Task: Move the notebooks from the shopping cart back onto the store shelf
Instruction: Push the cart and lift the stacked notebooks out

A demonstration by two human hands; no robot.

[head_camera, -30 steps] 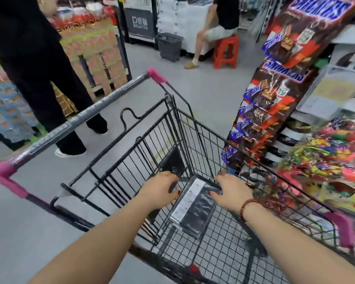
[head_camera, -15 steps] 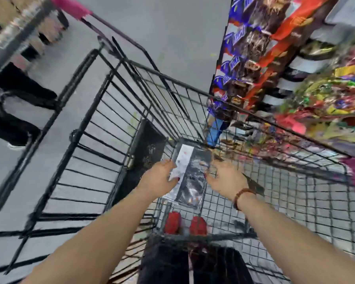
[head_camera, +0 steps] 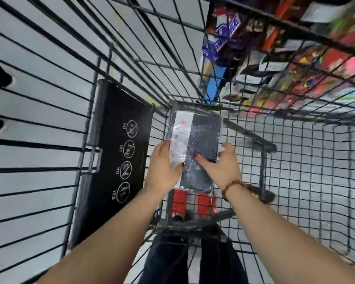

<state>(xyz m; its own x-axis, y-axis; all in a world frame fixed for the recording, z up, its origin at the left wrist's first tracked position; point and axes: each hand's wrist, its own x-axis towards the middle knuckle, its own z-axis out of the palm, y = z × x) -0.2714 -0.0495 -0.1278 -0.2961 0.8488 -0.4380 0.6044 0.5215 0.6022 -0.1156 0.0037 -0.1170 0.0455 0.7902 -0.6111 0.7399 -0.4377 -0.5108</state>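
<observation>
Black panel [head_camera: 119, 152] on cart [head_camera: 295, 160]: 3 "NO" signs, 1 "YES"; rest blurred.

Shrink-wrapped black notebooks [head_camera: 199, 144] flat in cart [head_camera: 295, 160]

Glossy plastic wrap covers the notebook [head_camera: 195, 148]; the cart [head_camera: 295, 160] is matt wire.

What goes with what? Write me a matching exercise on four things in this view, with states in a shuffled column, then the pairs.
1 notebook
2 panel
3 bracelet
4 candy bars

A on the right wrist
B gripped by left hand and right hand
C outside the cart
D marked NO and YES

Pairs: 1-B, 2-D, 3-A, 4-C
</observation>
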